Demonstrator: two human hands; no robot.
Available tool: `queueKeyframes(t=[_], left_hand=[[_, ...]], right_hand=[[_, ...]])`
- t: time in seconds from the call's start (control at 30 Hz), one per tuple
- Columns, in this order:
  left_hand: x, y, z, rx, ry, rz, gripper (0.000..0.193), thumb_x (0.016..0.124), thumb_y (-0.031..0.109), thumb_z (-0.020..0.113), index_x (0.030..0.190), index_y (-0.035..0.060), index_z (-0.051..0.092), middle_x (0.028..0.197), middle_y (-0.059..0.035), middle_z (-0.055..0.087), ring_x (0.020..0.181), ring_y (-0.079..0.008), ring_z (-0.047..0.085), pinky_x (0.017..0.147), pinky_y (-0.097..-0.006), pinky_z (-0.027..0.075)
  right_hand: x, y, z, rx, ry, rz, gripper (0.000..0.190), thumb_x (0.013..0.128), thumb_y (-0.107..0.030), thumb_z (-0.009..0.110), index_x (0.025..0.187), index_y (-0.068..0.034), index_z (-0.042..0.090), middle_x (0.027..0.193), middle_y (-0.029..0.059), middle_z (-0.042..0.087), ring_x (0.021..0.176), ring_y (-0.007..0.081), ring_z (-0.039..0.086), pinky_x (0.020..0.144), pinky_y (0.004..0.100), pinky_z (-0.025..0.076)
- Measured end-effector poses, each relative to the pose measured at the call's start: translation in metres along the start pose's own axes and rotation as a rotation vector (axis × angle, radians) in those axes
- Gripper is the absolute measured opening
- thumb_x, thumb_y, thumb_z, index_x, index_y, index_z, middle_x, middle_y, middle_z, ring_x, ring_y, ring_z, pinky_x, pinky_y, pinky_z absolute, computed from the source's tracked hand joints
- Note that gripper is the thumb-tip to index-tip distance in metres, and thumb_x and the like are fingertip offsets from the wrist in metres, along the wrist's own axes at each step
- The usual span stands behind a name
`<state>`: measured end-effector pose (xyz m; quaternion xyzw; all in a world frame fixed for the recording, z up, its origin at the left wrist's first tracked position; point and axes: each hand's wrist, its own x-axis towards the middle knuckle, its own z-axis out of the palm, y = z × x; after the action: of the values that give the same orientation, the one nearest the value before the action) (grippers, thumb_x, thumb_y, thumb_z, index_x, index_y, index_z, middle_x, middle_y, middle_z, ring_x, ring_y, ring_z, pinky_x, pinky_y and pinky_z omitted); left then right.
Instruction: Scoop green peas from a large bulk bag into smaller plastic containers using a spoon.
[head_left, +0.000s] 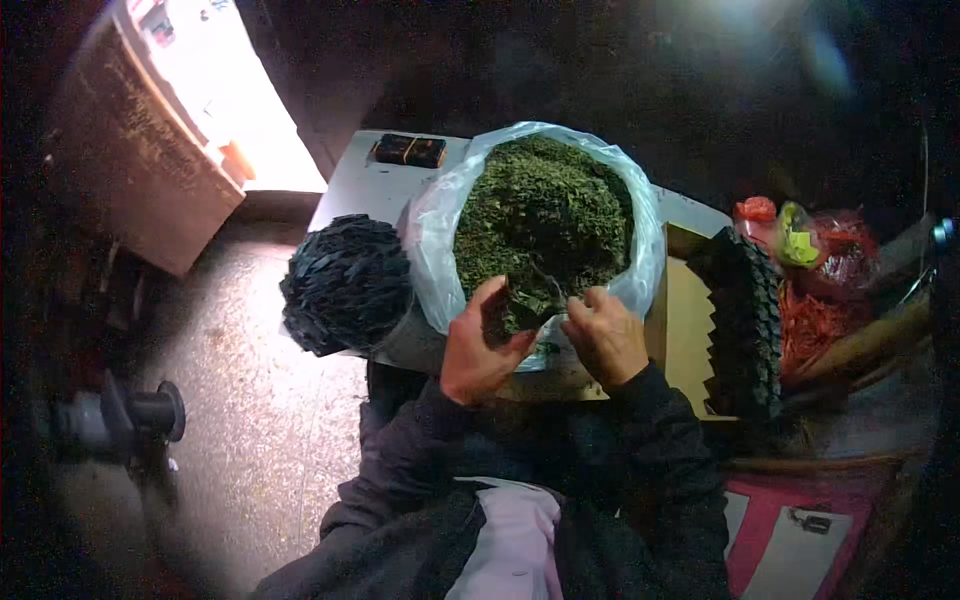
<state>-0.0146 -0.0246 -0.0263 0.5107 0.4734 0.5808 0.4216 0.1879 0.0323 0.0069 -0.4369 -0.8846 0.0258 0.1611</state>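
A wide round container lined with a whitish plastic bag (439, 262) stands before me, filled with dry green leaf flakes (551, 176). Over its near edge, my left hand (480, 352) holds a dark leaf piece (495, 315) curved between thumb and fingers. Green flakes show in the hollow of that piece. My right hand (607, 337) pinches at the right end of the same piece, its fingers curled. A thin pale strand or tool rises by the right fingertips; it is too small to tell which.
Left of the container is a round bundle of dark cut leaves (345, 285). A banded dark bundle (409, 151) lies on the white board (345, 176). At right, a tray (686, 322) holds a row of dark leaf pieces (742, 330), beside red strands (814, 322) and plastic-wrapped packets (799, 236).
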Motion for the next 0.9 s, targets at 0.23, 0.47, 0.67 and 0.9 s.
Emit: queueKeyframes(t=[0.23, 0.47, 0.67, 0.9], left_hand=[[-0.007, 0.029, 0.004, 0.081, 0.047, 0.027, 0.064, 0.082, 0.008, 0.080, 0.136, -0.0063, 0.050, 0.120, -0.0202, 0.068, 0.112, -0.0269, 0.066, 0.098, -0.0366, 0.051], [-0.011, 0.046, 0.023, 0.408, 0.124, 0.429, 0.073, 0.080, 0.034, 0.087, 0.135, -0.0018, 0.053, 0.117, -0.0226, 0.066, 0.106, -0.0364, 0.067, 0.093, -0.0416, 0.052], [-0.015, 0.042, 0.030, 0.480, 0.136, 0.358, 0.063, 0.080, 0.024, 0.082, 0.131, -0.0026, 0.055, 0.120, -0.0248, 0.064, 0.108, -0.0428, 0.064, 0.094, -0.0464, 0.051], [-0.014, 0.044, 0.040, 0.553, 0.170, 0.405, 0.071, 0.078, 0.035, 0.086, 0.132, -0.0002, 0.056, 0.123, -0.0233, 0.065, 0.113, -0.0421, 0.064, 0.096, -0.0469, 0.052]], right_hand=[[0.001, -0.030, -0.074, 0.375, 0.401, -0.080, 0.022, 0.081, 0.002, 0.078, 0.101, -0.002, 0.070, 0.088, 0.0146, 0.067, 0.072, 0.0288, 0.069, 0.062, 0.0360, 0.056], [0.009, -0.057, -0.109, 0.247, 0.302, -0.256, 0.025, 0.076, -0.011, 0.082, 0.095, -0.005, 0.067, 0.084, 0.0097, 0.061, 0.068, 0.0269, 0.065, 0.055, 0.0363, 0.052], [0.005, -0.054, -0.106, 0.156, 0.205, -0.218, 0.012, 0.078, -0.006, 0.069, 0.082, -0.007, 0.058, 0.079, 0.0081, 0.055, 0.068, 0.0279, 0.063, 0.056, 0.0389, 0.052], [0.001, -0.053, -0.115, 0.126, 0.168, -0.191, 0.011, 0.078, -0.006, 0.067, 0.079, -0.006, 0.056, 0.081, 0.0096, 0.055, 0.071, 0.0291, 0.062, 0.058, 0.0405, 0.051]])
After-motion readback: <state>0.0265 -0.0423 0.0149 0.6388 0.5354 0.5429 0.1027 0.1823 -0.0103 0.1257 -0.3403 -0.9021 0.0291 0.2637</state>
